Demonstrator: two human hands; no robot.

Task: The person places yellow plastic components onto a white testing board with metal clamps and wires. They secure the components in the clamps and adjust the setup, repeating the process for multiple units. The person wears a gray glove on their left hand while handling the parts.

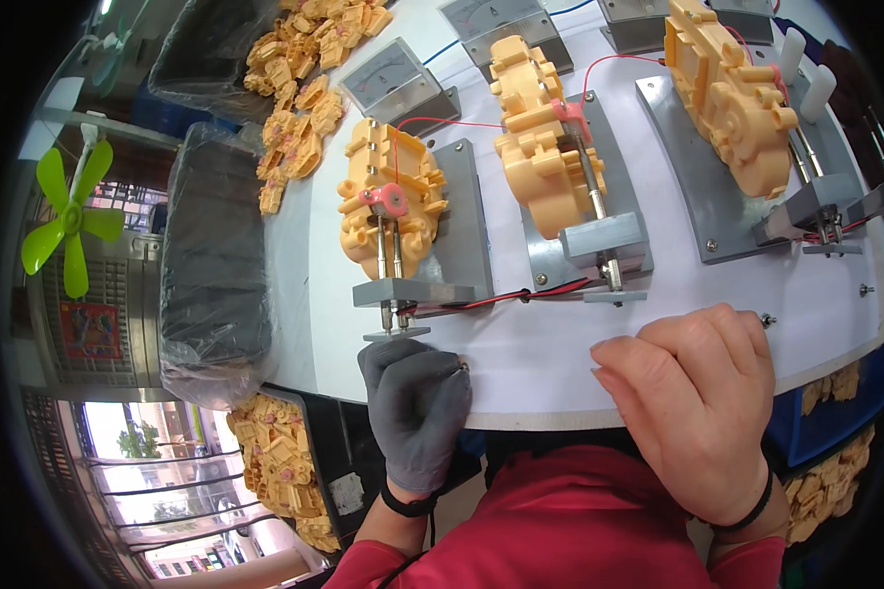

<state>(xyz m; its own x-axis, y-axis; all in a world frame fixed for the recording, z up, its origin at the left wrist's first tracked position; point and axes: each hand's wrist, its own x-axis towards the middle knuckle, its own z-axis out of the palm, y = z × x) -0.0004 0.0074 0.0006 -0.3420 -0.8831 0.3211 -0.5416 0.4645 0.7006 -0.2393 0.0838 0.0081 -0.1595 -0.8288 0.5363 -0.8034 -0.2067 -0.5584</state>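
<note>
My left hand [414, 407], in a grey glove, is curled into a fist just below the small end plate [397, 335] of the left test fixture. Its knuckles are at or against that plate; what the fingers hold, if anything, is hidden. On this fixture sits a yellow plastic gearbox housing [363, 167], with a pink part [390, 200] at the tips of two metal rods. My bare right hand [692, 398] rests near the table's front edge, below the middle fixture, fingers bent and thumb close under the forefinger. Nothing shows between them. Another yellow housing [540, 137] stands on the middle fixture.
A third fixture [712, 247] with a yellow housing [727, 108] stands at right. Grey panel meters [393, 80] line the back, joined by red wires. Loose yellow parts [300, 128] lie at left beside a plastic-lined bin [216, 255]. A blue crate [805, 432] stands lower right.
</note>
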